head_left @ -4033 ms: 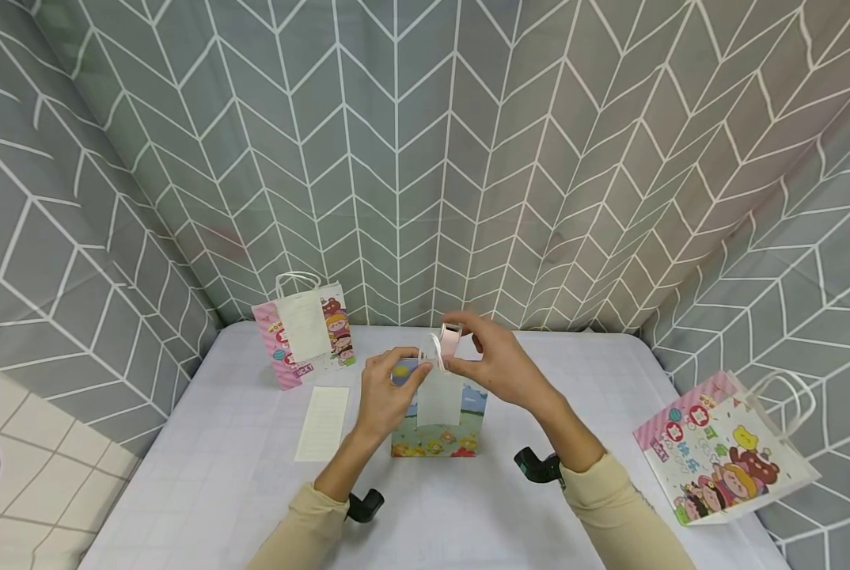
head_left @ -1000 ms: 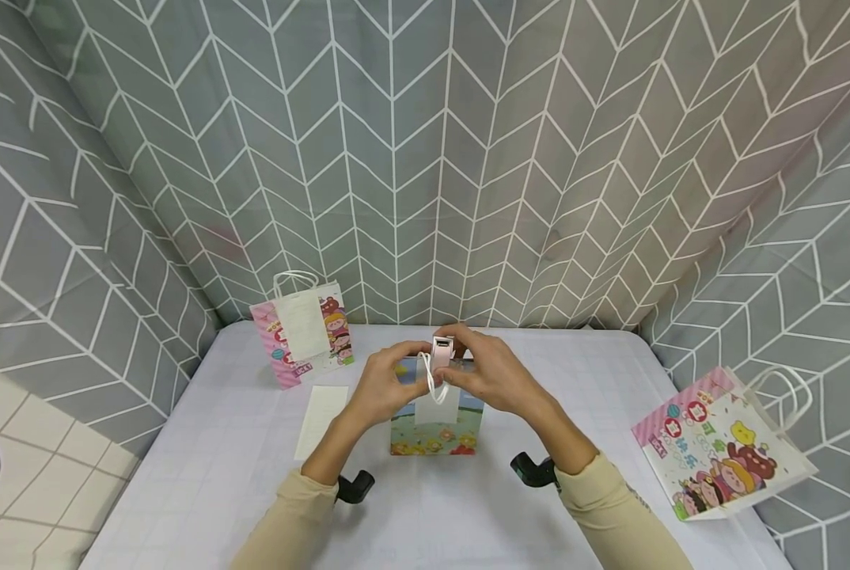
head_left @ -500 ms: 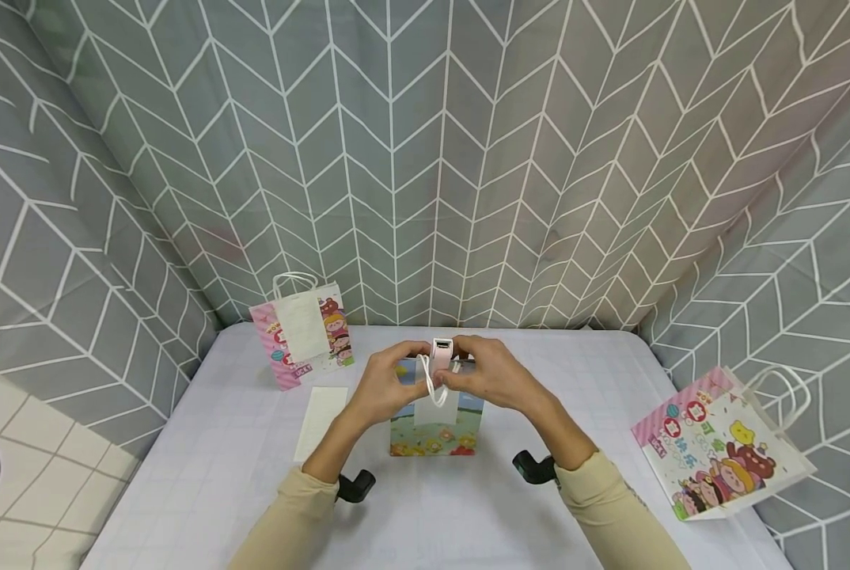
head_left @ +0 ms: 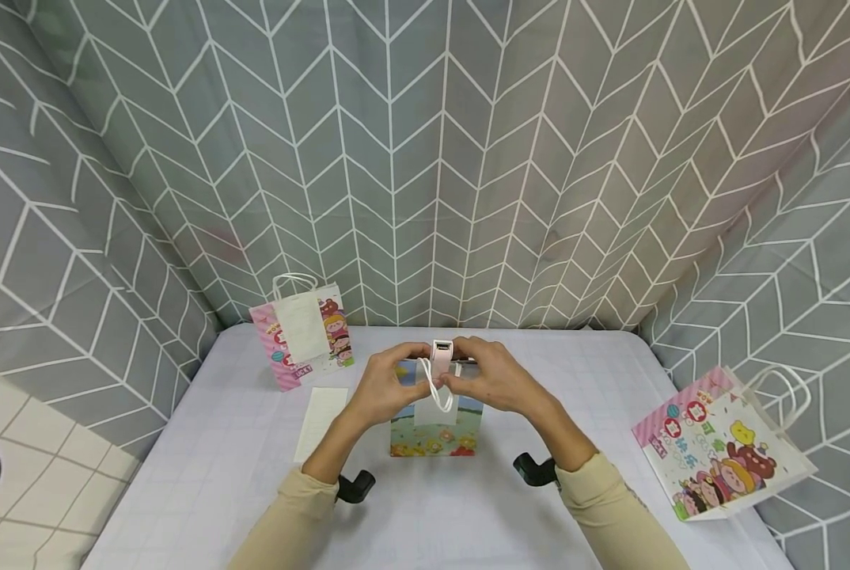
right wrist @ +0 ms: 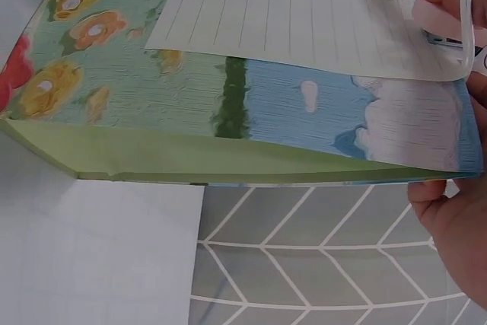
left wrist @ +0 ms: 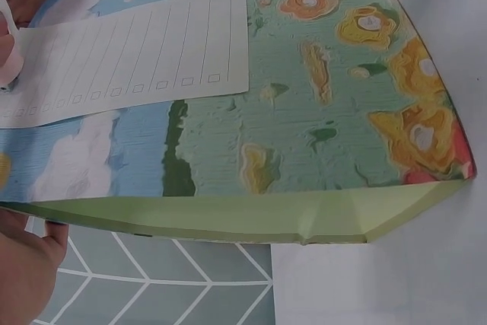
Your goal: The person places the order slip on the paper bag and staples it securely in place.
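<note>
A small pink stapler stands upright at the top edge of a floral paper bag. My right hand pinches the stapler, its thumb in front. My left hand pinches the bag's top, with the thumb in front and fingers behind, right beside the stapler. The bag's white handle droops over the front, between the thumbs. A lined paper slip with checkboxes lies flat against the bag's front, its upper end under the stapler. The green side panel is folded inward.
A pink and white cartoon bag with a paper slip on it stands at the back left. Another slip lies on the table beside my left forearm. A larger cartoon bag leans at the right edge.
Since the earliest frame, the stapler has come down onto the bag's top and my hands have drawn together. The handle now hangs forward. Over the last second the hands barely move.
</note>
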`<state>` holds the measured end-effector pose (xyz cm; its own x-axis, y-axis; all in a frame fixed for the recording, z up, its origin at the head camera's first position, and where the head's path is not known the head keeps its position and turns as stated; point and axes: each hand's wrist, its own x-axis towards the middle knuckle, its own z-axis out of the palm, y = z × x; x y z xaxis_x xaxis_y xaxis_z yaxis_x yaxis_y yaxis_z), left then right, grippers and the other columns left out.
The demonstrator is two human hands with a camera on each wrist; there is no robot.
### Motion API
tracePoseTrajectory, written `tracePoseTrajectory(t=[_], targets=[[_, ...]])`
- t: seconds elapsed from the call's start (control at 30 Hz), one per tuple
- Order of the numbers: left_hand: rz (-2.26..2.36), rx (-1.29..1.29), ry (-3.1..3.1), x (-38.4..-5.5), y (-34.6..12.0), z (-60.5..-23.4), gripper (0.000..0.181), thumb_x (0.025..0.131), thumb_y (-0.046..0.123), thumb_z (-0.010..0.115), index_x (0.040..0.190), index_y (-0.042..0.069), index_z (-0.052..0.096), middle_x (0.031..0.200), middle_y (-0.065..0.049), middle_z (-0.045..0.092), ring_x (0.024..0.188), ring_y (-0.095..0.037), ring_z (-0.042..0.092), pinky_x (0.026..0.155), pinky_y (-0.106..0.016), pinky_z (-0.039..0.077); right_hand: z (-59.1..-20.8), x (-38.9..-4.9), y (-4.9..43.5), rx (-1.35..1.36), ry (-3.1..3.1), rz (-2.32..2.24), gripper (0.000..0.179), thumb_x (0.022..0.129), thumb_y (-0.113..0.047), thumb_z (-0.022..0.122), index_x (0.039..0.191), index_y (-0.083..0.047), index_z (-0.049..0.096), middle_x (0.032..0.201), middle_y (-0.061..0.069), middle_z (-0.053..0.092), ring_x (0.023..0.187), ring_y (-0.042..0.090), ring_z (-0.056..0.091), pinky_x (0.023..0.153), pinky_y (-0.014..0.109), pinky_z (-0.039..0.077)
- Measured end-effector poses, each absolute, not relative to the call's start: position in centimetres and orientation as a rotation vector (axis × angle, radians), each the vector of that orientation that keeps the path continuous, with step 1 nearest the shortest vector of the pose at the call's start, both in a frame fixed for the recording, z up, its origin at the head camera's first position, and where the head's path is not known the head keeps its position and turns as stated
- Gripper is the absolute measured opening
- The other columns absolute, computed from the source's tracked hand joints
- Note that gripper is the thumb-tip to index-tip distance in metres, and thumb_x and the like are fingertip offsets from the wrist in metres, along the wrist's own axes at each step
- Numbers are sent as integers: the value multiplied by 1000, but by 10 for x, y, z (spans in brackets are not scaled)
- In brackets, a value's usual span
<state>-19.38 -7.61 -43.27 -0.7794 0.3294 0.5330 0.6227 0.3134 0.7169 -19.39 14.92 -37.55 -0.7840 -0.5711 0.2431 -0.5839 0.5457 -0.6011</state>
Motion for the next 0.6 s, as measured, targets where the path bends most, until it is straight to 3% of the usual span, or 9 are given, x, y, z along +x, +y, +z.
tracePoseTrajectory(t=[0.37,0.6], targets=[[-1463,-875,-2327,-192,-77,-430,47,83,21,84,126,15,66,119,3,70,114,-18,63,100,-53,46,-381,-197,151,1063,-2665,1117,22,92,-31,74,108,-19,66,110,-5,67,106,14,66,87,37,54],[-1436,-875,-2320,-192,-78,-432,48,82,20,84,126,13,66,119,2,70,113,-18,64,99,-50,48,-384,-198,153,1084,-2648,1128,22,92,-32,74,110,-21,66,112,-5,66,106,12,65,86,36,55]])
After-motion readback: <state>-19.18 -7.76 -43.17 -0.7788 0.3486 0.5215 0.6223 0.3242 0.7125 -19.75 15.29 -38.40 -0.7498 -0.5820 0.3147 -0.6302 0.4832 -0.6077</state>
